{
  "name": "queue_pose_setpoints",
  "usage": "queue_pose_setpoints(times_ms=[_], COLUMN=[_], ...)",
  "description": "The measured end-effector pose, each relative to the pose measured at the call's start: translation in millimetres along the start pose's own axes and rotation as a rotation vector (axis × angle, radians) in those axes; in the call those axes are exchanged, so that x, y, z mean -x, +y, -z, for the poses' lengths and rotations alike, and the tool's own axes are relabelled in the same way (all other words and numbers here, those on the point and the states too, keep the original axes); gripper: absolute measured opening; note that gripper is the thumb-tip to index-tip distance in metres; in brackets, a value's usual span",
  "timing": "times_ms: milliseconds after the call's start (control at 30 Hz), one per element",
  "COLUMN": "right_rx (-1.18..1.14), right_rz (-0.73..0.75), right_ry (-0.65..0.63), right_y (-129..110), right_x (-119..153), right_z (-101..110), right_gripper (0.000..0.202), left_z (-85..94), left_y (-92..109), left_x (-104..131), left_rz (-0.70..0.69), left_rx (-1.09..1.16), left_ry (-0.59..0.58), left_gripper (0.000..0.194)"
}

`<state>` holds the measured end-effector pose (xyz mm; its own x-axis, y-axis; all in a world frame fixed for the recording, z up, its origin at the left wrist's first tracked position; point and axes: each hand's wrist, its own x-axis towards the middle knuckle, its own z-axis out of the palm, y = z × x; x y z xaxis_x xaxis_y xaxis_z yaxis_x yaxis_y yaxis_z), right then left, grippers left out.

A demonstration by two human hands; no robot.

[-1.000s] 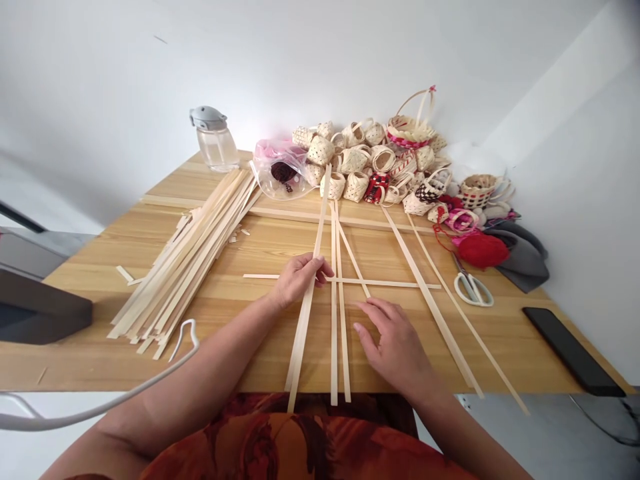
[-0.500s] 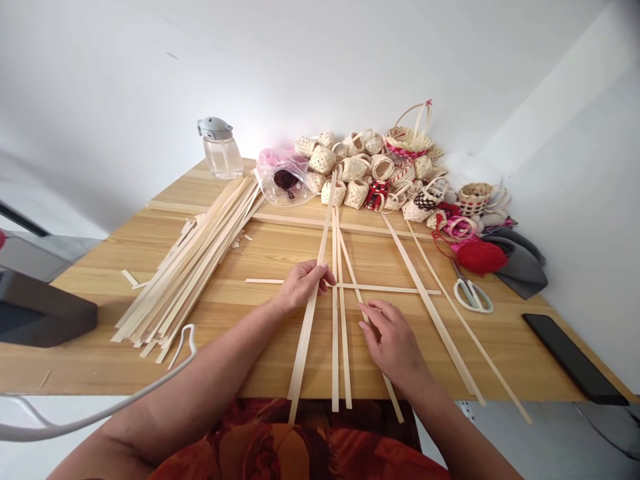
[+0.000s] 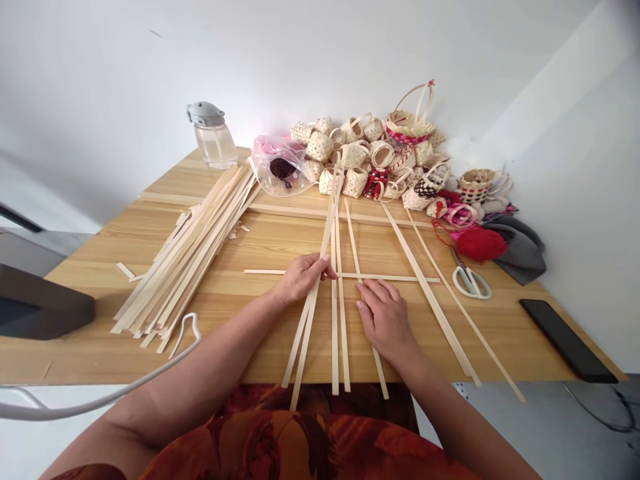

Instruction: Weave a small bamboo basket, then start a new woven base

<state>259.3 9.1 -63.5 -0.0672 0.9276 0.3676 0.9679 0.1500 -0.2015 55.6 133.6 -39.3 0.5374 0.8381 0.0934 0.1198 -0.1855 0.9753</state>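
Note:
My left hand [image 3: 303,279] is closed around pale, thin wooden strips [image 3: 303,333], which cross in its grip and fan apart below it. A horizontal strip [image 3: 395,278] runs under the upright ones, at the level of my fingers. Two upright strips [image 3: 343,347] lie side by side between my hands. My right hand [image 3: 387,317] rests on the table with its fingers bent over another upright strip [image 3: 380,373], thumb and fingertips at its edge. The part of that strip under the palm is hidden.
A thick pile of strips [image 3: 185,260] lies left, near a water bottle [image 3: 215,140]. Small woven baskets [image 3: 355,181] are heaped at the back. Rightward are two loose strips [image 3: 435,300], scissors [image 3: 471,283], red yarn [image 3: 481,244] and a phone [image 3: 567,340].
The strips in my left hand have spread into a narrow V. The strip at my right hand has swung more upright, its lower end shifting left. The view has tilted slightly.

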Motion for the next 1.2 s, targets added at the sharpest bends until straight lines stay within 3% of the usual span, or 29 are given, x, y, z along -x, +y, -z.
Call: queue_pose_setpoints(times_ms=[200, 400, 633, 967, 1200], right_rx=[-0.011, -0.040, -0.071, -0.153, -0.168], right_rz=[-0.033, 0.074, 0.044, 0.092, 0.123], right_ry=[0.029, -0.078, -0.102, -0.078, -0.059], right_y=[-9.3, -16.7, -13.2, -6.9, -1.8], right_x=[-9.8, -13.3, -11.2, -10.6, -5.7], right_z=[-0.7, 5.0, 3.6, 7.8, 11.7], right_gripper=[0.039, 0.036, 0.033, 0.038, 0.037], left_z=[-0.5, -1.0, -1.3, -8.2, -10.4], left_y=[-3.2, -2.4, -2.9, -1.5, 2.7], left_x=[-0.4, -0.5, -0.6, 1.6, 3.2], left_rz=[0.008, 0.005, 0.007, 0.115, 0.174], left_rx=[-0.030, -0.034, -0.061, 0.265, 0.310], left_ry=[0.008, -0.006, -0.008, -0.112, -0.122], left_gripper=[0.050, 0.050, 0.050, 0.049, 0.050])
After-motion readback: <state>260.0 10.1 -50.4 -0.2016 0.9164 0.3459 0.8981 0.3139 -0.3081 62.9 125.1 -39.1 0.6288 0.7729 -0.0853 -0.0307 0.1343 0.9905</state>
